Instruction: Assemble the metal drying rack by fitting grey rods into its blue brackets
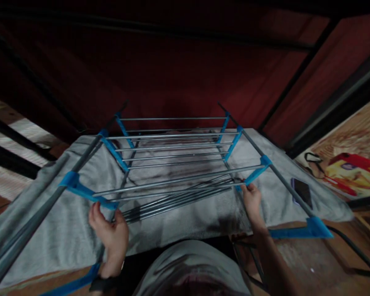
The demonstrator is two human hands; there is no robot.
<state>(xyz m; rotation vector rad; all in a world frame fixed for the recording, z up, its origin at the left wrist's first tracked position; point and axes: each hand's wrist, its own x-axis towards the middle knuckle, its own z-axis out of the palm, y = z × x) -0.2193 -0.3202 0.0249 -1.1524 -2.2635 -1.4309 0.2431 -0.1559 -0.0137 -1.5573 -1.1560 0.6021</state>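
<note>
A rack of grey metal tubes [185, 179] and blue plastic brackets stands on a cloth-covered surface before me. My left hand [109, 232] is curled at the end of the near left blue bracket [91, 196], fingers on its outer side and thumb on its inner side. My right hand [252, 201] pinches the right end of the lowest near rod [185, 190], where it meets the near right blue bracket [255, 174]. This rod spans between the two brackets. Beneath it, several loose metal rods [179, 202] lie in a bundle on the cloth.
The grey cloth [185, 230] covers the surface under the rack. A phone [301, 192] lies at the right, beyond the side tube. Further right is a red and yellow package [354, 172] near a black cord [313, 158]. A dark red panel [179, 74] rises behind the rack.
</note>
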